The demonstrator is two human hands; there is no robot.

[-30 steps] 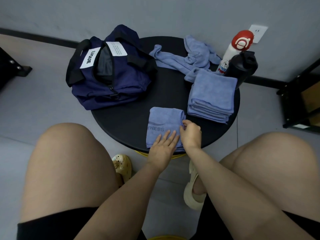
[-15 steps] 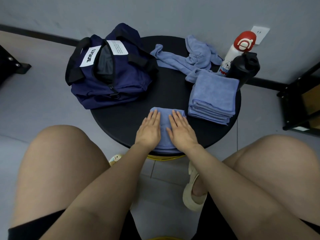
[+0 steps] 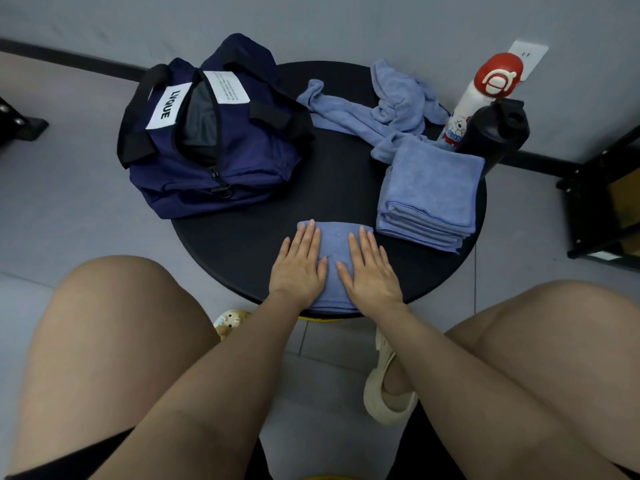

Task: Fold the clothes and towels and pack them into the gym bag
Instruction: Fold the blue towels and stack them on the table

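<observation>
A small folded blue towel (image 3: 333,244) lies at the near edge of the round black table (image 3: 249,244). My left hand (image 3: 298,268) and my right hand (image 3: 372,271) press flat on it, side by side, fingers straight. To the right sits a stack of folded blue towels (image 3: 429,195). Behind it an unfolded blue cloth (image 3: 377,109) lies crumpled at the table's far side. The navy gym bag (image 3: 214,133) stands on the table's left, its zip open and its dark inside showing.
A white bottle with a red cap (image 3: 485,95) and a black shaker bottle (image 3: 495,133) stand at the table's far right edge. A black shelf frame (image 3: 602,202) is on the floor to the right. My knees flank the table's near edge.
A second ago my right hand pinched the towel's right edge and the printed side showed. Now the towel is folded narrower and both hands lie flat on it.
</observation>
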